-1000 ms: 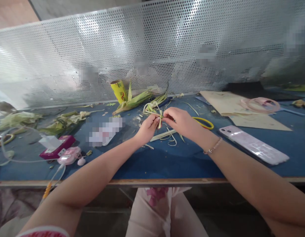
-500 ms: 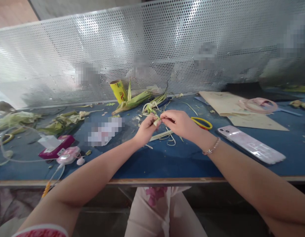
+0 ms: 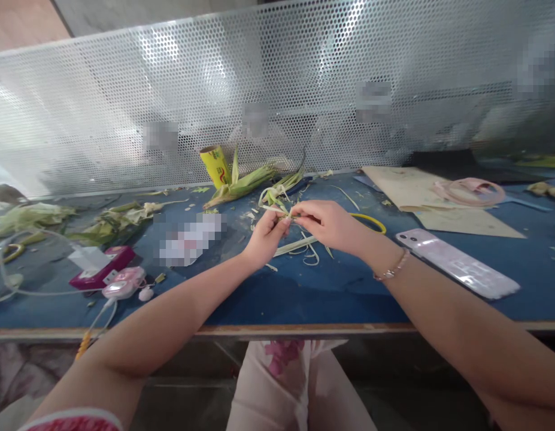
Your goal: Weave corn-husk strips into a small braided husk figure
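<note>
- A perforated metal screen (image 3: 277,90) stands along the far edge of the counter (image 3: 304,293) and closes off the workplace from whatever lies behind.
- The counter's blue top is littered with green scraps, thickest toward the far edge. The strip along the near edge is mostly bare, which gives the forearms room to rest.
- A sheet of cardboard (image 3: 439,197) lies flat toward the far right corner with a pink coil (image 3: 470,190) on it, well apart from the hands.
- A heap of corn husks (image 3: 241,182) lies at the far edge near the middle, just beyond the hands and within easy reach, with a yellow roll (image 3: 217,164) tilted beside it.
- A pale phone (image 3: 457,263) lies face down to the right of the right forearm, clear of the scraps.
- The left hand (image 3: 263,233) is raised just above the counter's middle. Its thumb and fingertips are pinched on the husk strips (image 3: 284,216), seemingly to hold them steady.
- The right hand (image 3: 328,224), a bracelet (image 3: 391,269) at its wrist, meets it from the other side. Its fingertips are closed on the same husk strips, a fine grip that suits such thin, limp material.
- Loose trimmings (image 3: 304,248) lie on the counter right under the hands.
- A yellow loop (image 3: 371,220) shows just behind the right hand. I cannot tell what it belongs to.
</note>
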`<state>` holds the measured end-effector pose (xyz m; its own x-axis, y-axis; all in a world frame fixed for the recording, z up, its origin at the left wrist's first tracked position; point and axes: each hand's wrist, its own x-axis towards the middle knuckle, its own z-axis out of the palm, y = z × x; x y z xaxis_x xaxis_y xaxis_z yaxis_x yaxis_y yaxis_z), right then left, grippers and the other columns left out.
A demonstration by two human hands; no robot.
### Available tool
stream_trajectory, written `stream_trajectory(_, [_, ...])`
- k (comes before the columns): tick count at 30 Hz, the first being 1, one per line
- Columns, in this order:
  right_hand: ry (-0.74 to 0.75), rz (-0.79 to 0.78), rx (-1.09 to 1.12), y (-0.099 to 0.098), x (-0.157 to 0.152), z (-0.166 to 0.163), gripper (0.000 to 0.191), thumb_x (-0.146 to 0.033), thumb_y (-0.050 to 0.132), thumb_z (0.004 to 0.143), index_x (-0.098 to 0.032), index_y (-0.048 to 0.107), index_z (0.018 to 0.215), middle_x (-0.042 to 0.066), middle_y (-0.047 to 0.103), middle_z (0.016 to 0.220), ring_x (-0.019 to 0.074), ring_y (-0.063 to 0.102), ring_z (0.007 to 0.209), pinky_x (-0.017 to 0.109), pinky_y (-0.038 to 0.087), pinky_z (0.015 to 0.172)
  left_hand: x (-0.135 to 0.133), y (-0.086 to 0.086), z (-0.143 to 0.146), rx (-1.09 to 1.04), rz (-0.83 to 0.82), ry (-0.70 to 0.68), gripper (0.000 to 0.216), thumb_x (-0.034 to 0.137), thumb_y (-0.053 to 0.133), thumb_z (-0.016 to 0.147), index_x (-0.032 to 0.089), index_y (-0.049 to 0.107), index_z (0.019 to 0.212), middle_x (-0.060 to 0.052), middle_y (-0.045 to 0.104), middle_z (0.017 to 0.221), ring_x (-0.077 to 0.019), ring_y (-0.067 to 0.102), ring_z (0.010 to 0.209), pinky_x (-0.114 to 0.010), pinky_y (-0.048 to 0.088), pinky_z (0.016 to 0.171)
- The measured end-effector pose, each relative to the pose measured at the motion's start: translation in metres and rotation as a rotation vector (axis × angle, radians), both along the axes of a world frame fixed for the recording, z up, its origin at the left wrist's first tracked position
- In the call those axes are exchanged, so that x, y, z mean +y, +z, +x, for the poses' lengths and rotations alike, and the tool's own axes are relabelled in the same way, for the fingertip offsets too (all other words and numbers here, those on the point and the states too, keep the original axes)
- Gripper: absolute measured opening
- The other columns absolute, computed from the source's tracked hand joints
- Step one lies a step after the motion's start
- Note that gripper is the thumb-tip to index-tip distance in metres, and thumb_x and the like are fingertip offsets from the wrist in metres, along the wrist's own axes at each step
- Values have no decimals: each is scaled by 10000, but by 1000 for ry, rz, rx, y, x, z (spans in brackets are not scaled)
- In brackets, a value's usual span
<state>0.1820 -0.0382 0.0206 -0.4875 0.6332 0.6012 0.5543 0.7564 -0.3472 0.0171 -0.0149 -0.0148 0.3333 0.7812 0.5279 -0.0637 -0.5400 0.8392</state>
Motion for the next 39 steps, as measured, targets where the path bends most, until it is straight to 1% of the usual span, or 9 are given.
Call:
stream_trajectory(6, [12, -61, -2, 1, 2, 4, 122, -204, 481, 839, -164, 595, 858, 5, 563, 712, 103, 435, 596, 245, 315, 585, 0, -1, 0, 22, 1, 14, 284, 424, 569, 801, 177, 448, 729, 46, 465, 569, -62, 407, 527, -217, 345, 529])
stream_trajectory(11, [-50, -96, 41, -2, 2, 2, 97, -259, 516, 828, -177, 565, 848, -39, 453, 594, 91, 380, 522, 242, 293, 530, 3, 2, -1, 62, 54, 58, 283, 428, 553, 809, 177, 465, 715, 37, 498, 578, -72, 436, 553, -216, 367, 554])
stream_trajectory(17, [-65, 60, 48, -6, 1, -1, 128, -295, 545, 818, -181, 489, 808, -11, 481, 676, 110, 432, 599, 254, 338, 585, 11, 0, -3, 117, 229, 186, 220, 359, 521, 836, 165, 592, 760, -28, 628, 782, -121, 558, 760, -261, 446, 729])
stream_trajectory(23, [-30, 160, 16, -7, -2, -2, 164, -270, 462, 867, -182, 476, 728, 3, 483, 660, 128, 452, 620, 271, 357, 596, 11, -1, -3, 133, 323, 192, 191, 322, 523, 836, 173, 641, 854, -58, 680, 910, -149, 608, 875, -294, 467, 809])
stream_trajectory(28, [-86, 361, 115, -6, -1, 2, 95, -179, 436, 847, -195, 529, 838, 53, 532, 790, 183, 520, 765, 326, 426, 695, 8, 3, -5, 137, 346, 229, 178, 297, 542, 831, 178, 645, 915, -71, 687, 979, -156, 625, 899, -300, 486, 801])
stream_trajectory(31, [-112, 492, 133, -3, 2, 7, 199, -126, 436, 829, -209, 539, 978, 90, 556, 966, 222, 527, 952, 390, 436, 825, 9, 4, -6, 163, 372, 226, 201, 309, 502, 856, 176, 641, 913, -77, 684, 970, -159, 621, 914, -319, 484, 831])
stream_trajectory(34, [-70, 491, 43, -3, 5, 8, 210, -164, 463, 855, -222, 536, 1043, 90, 564, 1041, 231, 522, 1017, 432, 419, 903, 12, 2, -6, 182, 432, 195, 233, 317, 457, 878, 174, 639, 908, -81, 678, 949, -157, 616, 919, -332, 479, 852])
stream_trajectory(37, [-18, 418, 9, -6, 6, 6, 144, -244, 470, 885, -212, 539, 1007, 86, 565, 999, 221, 531, 977, 416, 446, 870, 15, 0, -6, 179, 480, 170, 222, 317, 466, 872, 180, 638, 902, -73, 679, 919, -155, 620, 897, -334, 483, 845])
stream_trajectory(39, [-10, 373, 26, -8, 6, 3, 121, -259, 445, 903, -206, 536, 961, 76, 556, 941, 206, 533, 924, 388, 457, 827, 15, -1, -6, 185, 458, 169, 218, 315, 476, 864, 182, 649, 862, -72, 684, 922, -160, 624, 901, -335, 483, 845])
